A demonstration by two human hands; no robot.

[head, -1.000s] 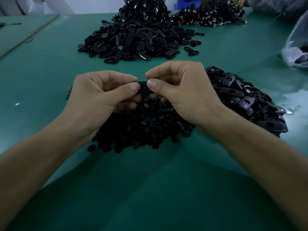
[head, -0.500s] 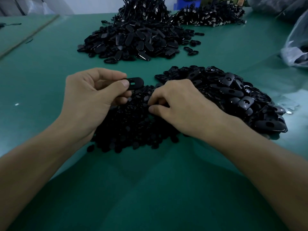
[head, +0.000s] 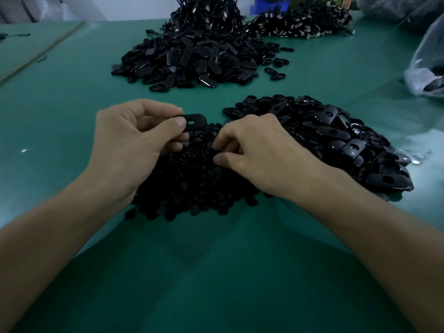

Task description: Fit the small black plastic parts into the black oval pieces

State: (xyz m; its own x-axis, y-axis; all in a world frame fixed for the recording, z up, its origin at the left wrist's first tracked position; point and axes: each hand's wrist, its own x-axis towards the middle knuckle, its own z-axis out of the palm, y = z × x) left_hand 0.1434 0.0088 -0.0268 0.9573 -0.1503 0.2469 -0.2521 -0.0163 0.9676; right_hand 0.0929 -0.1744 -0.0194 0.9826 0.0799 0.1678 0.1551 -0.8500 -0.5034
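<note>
- Head view: the oval piece (head: 194, 120) was pinched by its left end between thumb and forefinger of the left hand (head: 129, 145), just above the far edge of the pile of small parts (head: 192, 183). Its long axis ran left-right, slot exposed.
- The right hand (head: 259, 152) was curled onto the pile, just right of the slot. Whether a part was pinched could not be told.
- No readable writing was found.

hidden: oval piece (head: 195, 120) left end under left hand (head: 134, 143) thumb; right hand (head: 259, 150) fingertips curled into small parts pile (head: 192, 186), any pinched part too dark to tell | cut off: plastic bag (head: 425, 73) by right edge; far heap (head: 209, 10) by top edge
</note>
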